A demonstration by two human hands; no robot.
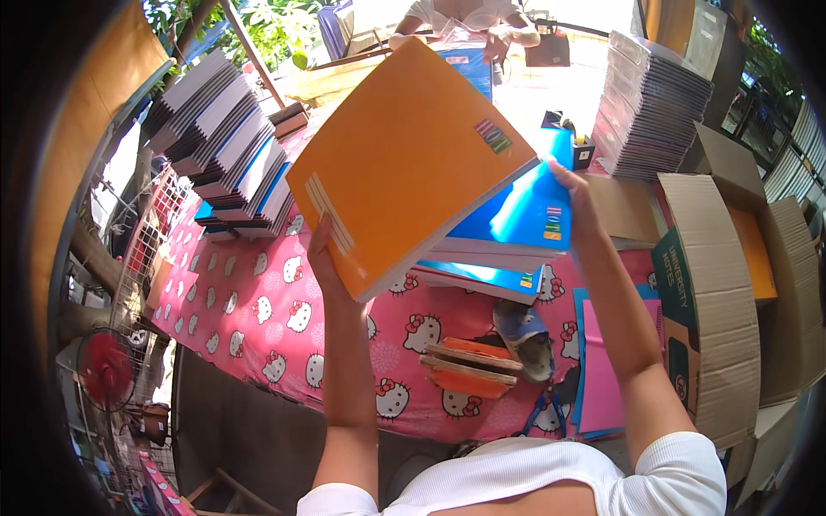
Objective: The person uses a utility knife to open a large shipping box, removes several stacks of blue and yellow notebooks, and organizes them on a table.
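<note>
An orange-covered notebook (404, 163) is held up, tilted, over the table between my two hands. My left hand (323, 258) is closed on its lower left edge, fingers mostly hidden beneath. My right hand (578, 199) grips the opposite corner, at the right. Whether it is one thick notebook or several pressed together, I cannot tell. Below and behind it lies a pile of blue notebooks (508, 215), partly covered by the orange one. Orange wooden-looking blocks (471, 365) and a grey-blue rolled item (527, 340) rest on the pink patterned tablecloth (258, 292) nearer me.
Leaning notebook stacks (228, 142) stand at the left, and a tall wrapped stack (650, 107) at the back right. An open cardboard box (714, 292) sits at the right, beside pink and blue sheets (615, 361). Another person (465, 17) is across the table. A red fan (107, 368) stands lower left.
</note>
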